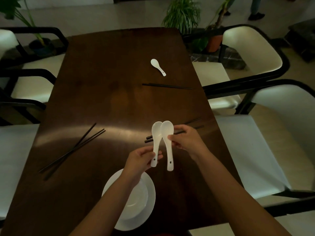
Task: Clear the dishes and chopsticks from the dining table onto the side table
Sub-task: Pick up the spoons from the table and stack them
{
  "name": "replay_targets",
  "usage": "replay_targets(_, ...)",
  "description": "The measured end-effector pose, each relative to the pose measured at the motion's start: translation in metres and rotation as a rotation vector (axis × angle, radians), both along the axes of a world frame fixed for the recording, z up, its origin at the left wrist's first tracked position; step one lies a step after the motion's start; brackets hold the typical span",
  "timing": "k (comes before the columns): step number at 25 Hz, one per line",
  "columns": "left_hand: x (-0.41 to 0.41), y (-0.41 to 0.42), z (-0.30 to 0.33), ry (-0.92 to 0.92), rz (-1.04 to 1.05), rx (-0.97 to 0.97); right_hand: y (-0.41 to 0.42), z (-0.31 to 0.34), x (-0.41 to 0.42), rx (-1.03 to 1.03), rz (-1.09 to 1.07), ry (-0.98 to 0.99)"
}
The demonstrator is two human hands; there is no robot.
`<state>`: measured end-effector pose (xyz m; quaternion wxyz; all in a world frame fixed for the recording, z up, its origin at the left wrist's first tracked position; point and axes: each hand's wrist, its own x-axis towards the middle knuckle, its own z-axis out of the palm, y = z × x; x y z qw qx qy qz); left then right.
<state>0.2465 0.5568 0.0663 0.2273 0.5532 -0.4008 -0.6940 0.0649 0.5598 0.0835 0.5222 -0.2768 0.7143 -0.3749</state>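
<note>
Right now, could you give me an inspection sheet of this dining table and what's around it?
Surface: dark wooden dining table, glossy.
Job's things: stacked bowl and plate at the near edge; far spoon; chopsticks at left, far right and under the right hand.
Clutter: nothing seen.
Grips: left hand holds one spoon by its handle; right hand pinches another spoon.
Cables: nothing seen.
Surroundings: cream chairs on both sides, potted plants beyond.

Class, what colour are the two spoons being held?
White spoons, clearest in the head view.
</note>
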Motion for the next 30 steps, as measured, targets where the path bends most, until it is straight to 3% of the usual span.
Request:
replay_targets(7,-0.001,0.002,0.018,0.036,-0.095,-0.042,-0.001,0.010,0.016,0.019,-0.102,-0.020)
replay_targets(18,0.011,0.000,0.022,0.102,-0.129,-0.003,-0.015,0.007,0.031,0.140,-0.257,-0.377)
replay_targets(23,0.014,-0.005,0.026,0.186,-0.102,0.091,-0.017,0.000,0.038,0.118,-0.239,-0.330)
replay_targets(30,0.020,-0.020,0.022,-0.014,-0.109,0.023,-0.025,-0.001,0.032,0.090,-0.150,-0.269)
